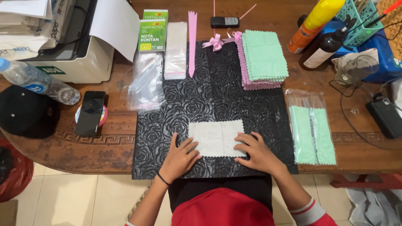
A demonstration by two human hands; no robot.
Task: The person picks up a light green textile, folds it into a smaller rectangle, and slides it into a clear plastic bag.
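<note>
Both hands flat on the white cloth, low centre of the frame.

Head view: my left hand (181,157) lies with fingers spread on the lower left corner of the white cloth (216,138), and my right hand (256,151) lies spread on its lower right corner; neither grips anything, both only press down. The cloth sits on the black embossed mat (217,90) with its long axis running left to right across the frame, its zigzag edges showing, a crease down its middle. It reaches up the frame, away from my fingertips, and both hands are equally near it. The stack of green cloths (264,56) lies in the upper right of the mat, well apart, on my right hand's side.
</note>
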